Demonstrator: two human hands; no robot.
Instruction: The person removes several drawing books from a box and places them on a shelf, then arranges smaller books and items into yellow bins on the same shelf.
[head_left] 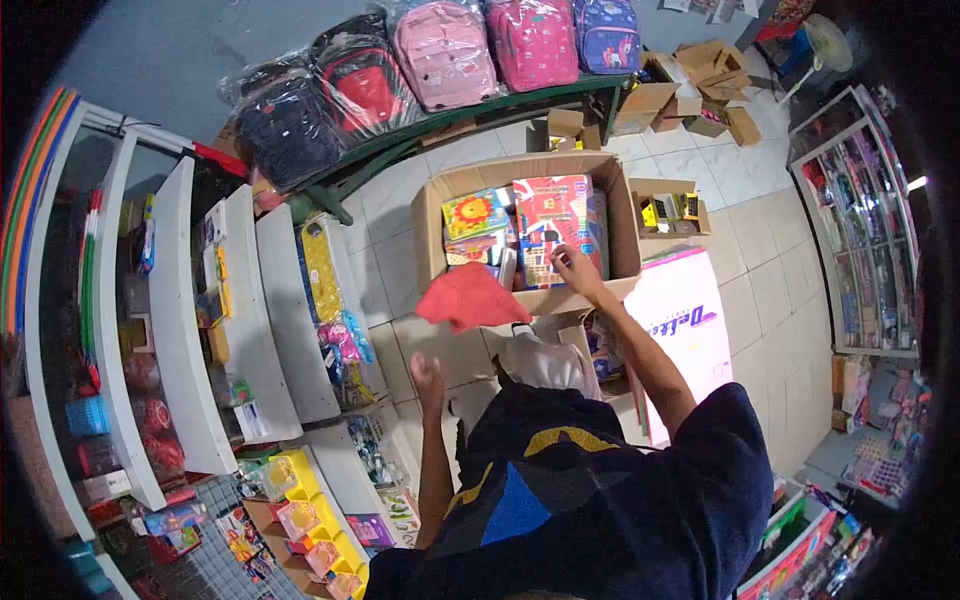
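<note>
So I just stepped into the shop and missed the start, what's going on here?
A person stands over an open cardboard box of colourful boxed items on the floor. Their right hand reaches in and touches a red-and-blue box. The left hand is empty below a red cloth at the box's near edge.

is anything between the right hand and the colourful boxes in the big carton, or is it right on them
Nothing visible stands between them. The right hand reaches over the cardboard carton's front rim and rests on the colourful boxes inside. The red cloth lies apart, nearer the left hand.
</note>
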